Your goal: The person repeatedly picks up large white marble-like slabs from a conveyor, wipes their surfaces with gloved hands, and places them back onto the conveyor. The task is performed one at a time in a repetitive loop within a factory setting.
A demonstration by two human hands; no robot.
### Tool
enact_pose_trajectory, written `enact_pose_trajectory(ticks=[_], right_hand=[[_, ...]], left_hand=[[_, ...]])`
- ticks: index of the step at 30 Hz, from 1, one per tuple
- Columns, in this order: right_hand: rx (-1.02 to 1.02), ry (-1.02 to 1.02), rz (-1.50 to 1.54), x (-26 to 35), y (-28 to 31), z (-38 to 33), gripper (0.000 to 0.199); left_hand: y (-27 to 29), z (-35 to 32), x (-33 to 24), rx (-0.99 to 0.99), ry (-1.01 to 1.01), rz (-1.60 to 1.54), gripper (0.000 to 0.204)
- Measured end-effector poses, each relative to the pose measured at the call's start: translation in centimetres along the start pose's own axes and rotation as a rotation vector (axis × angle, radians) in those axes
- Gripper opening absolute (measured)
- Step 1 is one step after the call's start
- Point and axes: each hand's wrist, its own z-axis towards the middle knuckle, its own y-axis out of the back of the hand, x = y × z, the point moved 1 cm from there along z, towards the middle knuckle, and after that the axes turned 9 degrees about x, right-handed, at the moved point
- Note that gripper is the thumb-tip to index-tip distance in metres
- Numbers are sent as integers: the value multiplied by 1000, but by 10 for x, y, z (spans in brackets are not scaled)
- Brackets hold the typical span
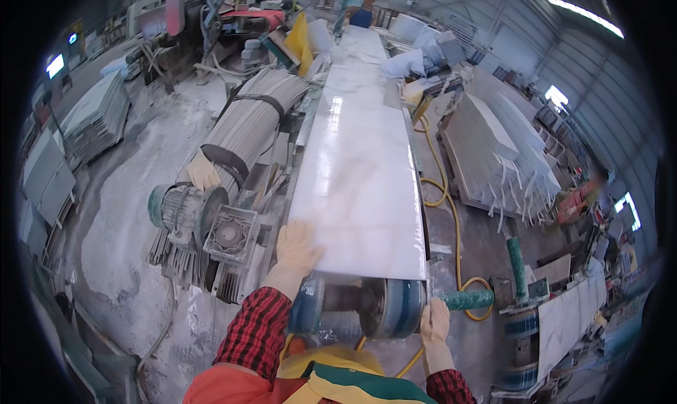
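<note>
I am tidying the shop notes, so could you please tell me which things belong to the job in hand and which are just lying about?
In hand: long glossy white stone slab; left hand; right hand; blue-grey conveyor roller.

Lying about: strapped bundle of grey strips; yellow hose; stacked grey slabs.

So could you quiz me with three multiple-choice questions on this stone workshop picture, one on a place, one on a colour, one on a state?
1. Where does the left hand rest?
A. on the near corner of the white slab
B. on the yellow hose
C. on the motor

2. What colour are the person's sleeves?
A. plain blue
B. red and black check
C. white

3. How is the right hand?
A. raised in the air
B. flat on the floor
C. at the slab's near right end, by the blue roller

Answers: 1 A, the gloved palm lies on the slab's corner. 2 B, the checks show on both forearms. 3 C, it sits beside the roller; its grip is unclear.
</note>
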Motion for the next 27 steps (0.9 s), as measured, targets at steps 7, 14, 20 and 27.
enact_pose_trajectory(ticks=[7,14,20,27], right_hand=[[-58,298,-206,19,-44,133,64],[11,398,-271,30,-57,208,74],[-16,454,-143,20,-47,230,65],[71,405,-159,32,-40,227,65]], left_hand=[[-21,25,6,49,157,21,73],[-2,42,7,114,68,119,66],[-14,41,3,-139,-64,147,57],[2,26,-3,-140,-53,34,51]])
